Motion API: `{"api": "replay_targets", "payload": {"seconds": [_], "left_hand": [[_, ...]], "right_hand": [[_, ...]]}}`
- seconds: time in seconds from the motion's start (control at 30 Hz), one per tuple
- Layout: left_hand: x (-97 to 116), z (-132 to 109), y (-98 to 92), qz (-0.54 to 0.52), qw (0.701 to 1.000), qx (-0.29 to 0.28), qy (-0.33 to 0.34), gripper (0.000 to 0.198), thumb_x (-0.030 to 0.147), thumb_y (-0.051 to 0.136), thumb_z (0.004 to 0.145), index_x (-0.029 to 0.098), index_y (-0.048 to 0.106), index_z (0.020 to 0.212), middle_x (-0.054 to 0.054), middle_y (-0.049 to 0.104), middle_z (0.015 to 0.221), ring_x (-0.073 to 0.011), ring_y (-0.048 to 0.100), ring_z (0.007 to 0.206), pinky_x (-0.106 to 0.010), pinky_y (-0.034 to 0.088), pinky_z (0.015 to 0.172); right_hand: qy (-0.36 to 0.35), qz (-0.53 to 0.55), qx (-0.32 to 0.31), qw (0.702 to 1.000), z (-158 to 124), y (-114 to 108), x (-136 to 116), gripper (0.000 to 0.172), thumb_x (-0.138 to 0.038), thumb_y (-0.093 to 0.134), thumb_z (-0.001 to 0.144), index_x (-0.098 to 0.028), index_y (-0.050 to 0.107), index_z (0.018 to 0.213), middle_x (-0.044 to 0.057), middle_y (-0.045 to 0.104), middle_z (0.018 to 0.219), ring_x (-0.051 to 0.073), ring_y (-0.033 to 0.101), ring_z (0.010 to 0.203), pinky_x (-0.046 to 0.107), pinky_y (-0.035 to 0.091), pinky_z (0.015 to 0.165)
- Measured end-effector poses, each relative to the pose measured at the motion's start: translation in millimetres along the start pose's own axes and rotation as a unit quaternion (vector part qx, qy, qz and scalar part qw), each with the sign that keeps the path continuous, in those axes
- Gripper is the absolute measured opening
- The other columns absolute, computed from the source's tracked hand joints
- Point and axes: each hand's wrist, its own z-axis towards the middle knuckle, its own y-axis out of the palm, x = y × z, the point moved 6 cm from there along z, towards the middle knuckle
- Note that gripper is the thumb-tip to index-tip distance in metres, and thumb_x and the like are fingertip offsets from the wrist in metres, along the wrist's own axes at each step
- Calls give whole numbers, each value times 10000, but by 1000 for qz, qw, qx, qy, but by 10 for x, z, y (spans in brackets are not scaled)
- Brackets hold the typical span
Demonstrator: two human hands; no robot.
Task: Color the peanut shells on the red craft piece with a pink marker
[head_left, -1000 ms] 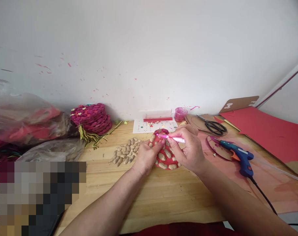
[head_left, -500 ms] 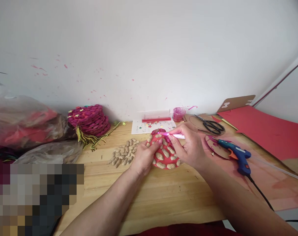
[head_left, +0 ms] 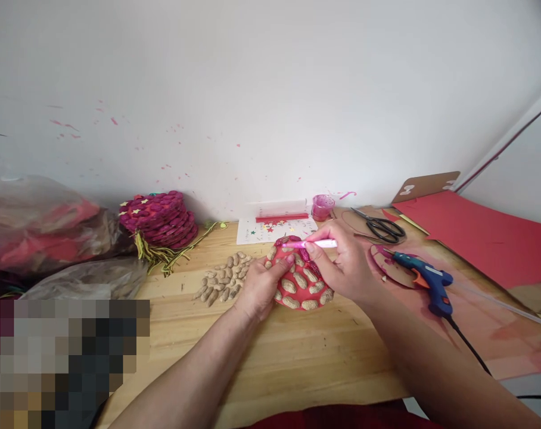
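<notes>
A round red disc (head_left: 299, 295) covered with glued-on peanuts is held up above the wooden table. My left hand (head_left: 262, 285) grips its left side, thumb resting on top of the front face. Several peanuts along the disc's upper and right edge are coloured magenta; the others are plain tan. In my right hand (head_left: 345, 262) is a white-handled paintbrush (head_left: 326, 243), pinched between thumb and fingers. Its magenta-stained end touches the peanuts near the disc's top. Loose peanuts (head_left: 226, 277) lie spread just left of my left hand.
A stack of magenta peanut discs (head_left: 158, 220) stands at the left beside plastic bags (head_left: 51, 220). Behind the hands are a paper with star shapes (head_left: 248, 232) and a paint cup (head_left: 323, 207). Scissors (head_left: 382, 229), a glue gun (head_left: 431, 280) and red card (head_left: 485, 238) lie right.
The brush tip has shifted slightly left along the disc's top edge, its handle now lying more level. My left hand keeps its hold. The whole view has moved a little.
</notes>
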Motion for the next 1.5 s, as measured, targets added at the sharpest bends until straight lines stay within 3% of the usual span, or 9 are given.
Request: {"api": "replay_targets", "payload": {"seconds": [0.23, 0.4, 0.57, 0.73, 0.87, 1.07, 1.2, 1.33, 1.5], "left_hand": [[5, -4, 14, -9, 1000, -11, -11, 467, 396, 1009, 555, 113, 778, 846, -154, 818, 809, -310, 803, 744, -388, 660, 744], [-9, -12, 10, -11, 1000, -16, -14, 476, 384, 1006, 576, 102, 782, 886, -160, 821, 832, -293, 798, 724, -391, 661, 760], [-19, 1, -2, -22, 999, -13, -23, 469, 363, 1007, 572, 100, 784, 889, -160, 822, 840, -294, 798, 731, -406, 663, 784], [-44, 22, -17, -25, 999, -18, -32, 459, 360, 1000, 588, 94, 780, 890, -172, 820, 844, -326, 806, 777, -434, 661, 815], [-47, 30, -25, -27, 999, -19, -37, 402, 356, 972, 635, 113, 789, 898, -168, 823, 849, -344, 811, 842, -439, 658, 841], [-25, 29, -21, -8, 999, -16, -33, 425, 353, 987, 598, 105, 782, 876, -182, 822, 856, -337, 807, 786, -441, 663, 799], [-23, 30, -26, -3, 1000, -10, -27, 445, 369, 1002, 568, 107, 784, 854, -164, 818, 818, -316, 801, 729, -427, 665, 777], [-7, 19, -16, 4, 1000, -12, -17, 452, 375, 1002, 568, 101, 782, 853, -164, 817, 814, -306, 796, 709, -416, 663, 761], [23, 16, -31, 4, 1000, 5, -11, 456, 364, 1007, 548, 100, 785, 847, -174, 817, 817, -335, 802, 755, -426, 661, 771]], "right_hand": [[18, -23, 25, 999, 4, -35, 27, 46, -241, 637, 960, -243, 605, 928, 29, 689, 870, 236, 652, 869, 423, 466, 819], [7, -1, -9, 1000, -3, 19, -11, 38, -237, 630, 961, -246, 611, 930, 27, 701, 875, 232, 651, 869, 420, 471, 816], [25, -10, 26, 999, 2, -46, 37, 52, -244, 644, 955, -242, 606, 920, 33, 693, 877, 233, 647, 868, 421, 479, 821], [43, 10, -9, 999, 11, -7, 64, 39, -252, 621, 974, -246, 611, 937, 34, 700, 898, 230, 651, 896, 407, 489, 823], [43, -1, 23, 999, 20, -51, 79, 55, -263, 638, 967, -244, 604, 928, 37, 689, 888, 232, 650, 879, 414, 493, 820], [51, 2, -7, 999, 35, -25, 99, 50, -269, 636, 967, -249, 617, 925, 38, 706, 896, 234, 659, 886, 420, 494, 824], [49, -11, 27, 998, 47, -83, 118, 81, -290, 651, 954, -247, 609, 901, 33, 702, 881, 238, 650, 877, 419, 488, 828], [52, 5, -16, 998, 31, -22, 96, 48, -281, 648, 956, -246, 634, 926, 34, 706, 893, 238, 655, 899, 427, 485, 864], [143, 125, 55, 980, 17, -37, 325, 193, -411, 723, 913, -248, 621, 895, 16, 679, 869, 206, 631, 850, 385, 500, 815]]}}
